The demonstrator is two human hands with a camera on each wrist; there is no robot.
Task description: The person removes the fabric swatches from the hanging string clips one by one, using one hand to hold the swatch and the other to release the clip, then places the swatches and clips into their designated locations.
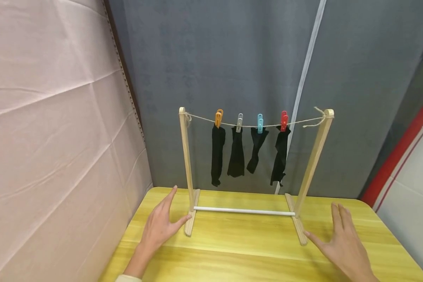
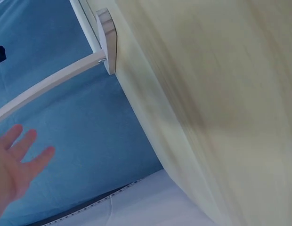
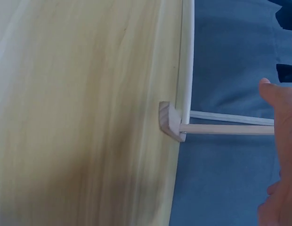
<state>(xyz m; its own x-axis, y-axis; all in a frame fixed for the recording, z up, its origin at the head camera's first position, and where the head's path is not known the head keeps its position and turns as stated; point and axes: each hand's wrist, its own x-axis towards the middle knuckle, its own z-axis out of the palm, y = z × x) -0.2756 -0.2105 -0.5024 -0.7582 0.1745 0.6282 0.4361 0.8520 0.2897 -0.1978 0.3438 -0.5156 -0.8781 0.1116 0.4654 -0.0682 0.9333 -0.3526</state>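
Note:
A small wooden clothesline stand point(image 1: 312, 164) rises from the table, with a string point(image 1: 204, 118) tied between its posts. Orange point(image 1: 218, 117), grey point(image 1: 239, 122), blue point(image 1: 260, 123) and red point(image 1: 284, 120) clothespins each clip a narrow black cloth piece point(image 1: 217, 156) to the string. My left hand point(image 1: 158, 225), fingers spread, is beside the stand's left foot point(image 1: 192, 219); its thumb tip overlaps that foot in the head view. On the other side my right hand point(image 1: 342, 243) has its fingers extended, thumb tip close to the right foot point(image 1: 297, 225). Neither hand holds anything.
A white bar point(image 1: 243, 211) joins the stand's two feet low over the yellow wood-grain table point(image 1: 232, 250). Behind hangs a grey curtain point(image 1: 211, 58). A pale cloth wall point(image 1: 63, 137) is on the left, and a red-edged white panel point(image 1: 416, 192) on the right.

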